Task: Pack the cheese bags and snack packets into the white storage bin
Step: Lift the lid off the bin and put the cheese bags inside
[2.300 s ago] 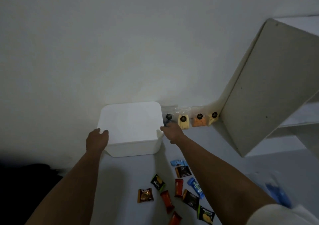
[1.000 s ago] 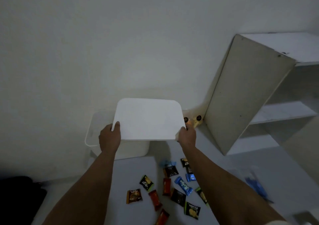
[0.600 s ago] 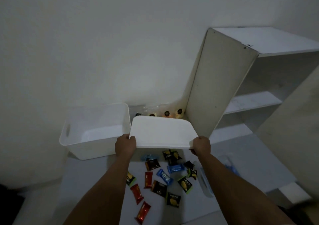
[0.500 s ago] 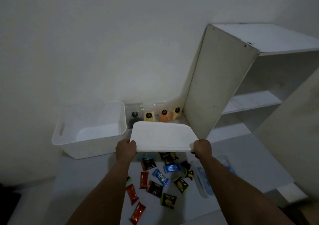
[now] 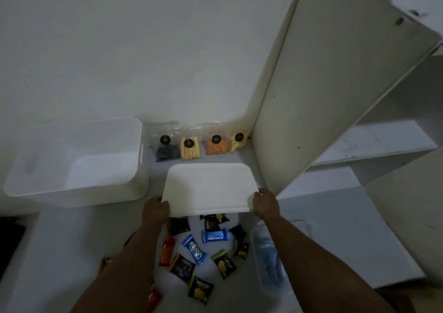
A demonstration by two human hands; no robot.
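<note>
Both hands grip a white lid (image 5: 208, 188) by its near corners: the left hand (image 5: 155, 210) has its fingers curled around the left corner, and the right hand (image 5: 265, 203) is clamped on the right corner. The white storage bin (image 5: 79, 188) sits open, left of the left fingers. Four cheese bags (image 5: 200, 143) stand in a row against the wall, beyond the fingertips past the lid's far edge. The snack packets (image 5: 203, 250) lie scattered on the table (image 5: 60, 252) below the lid, between the forearms.
</note>
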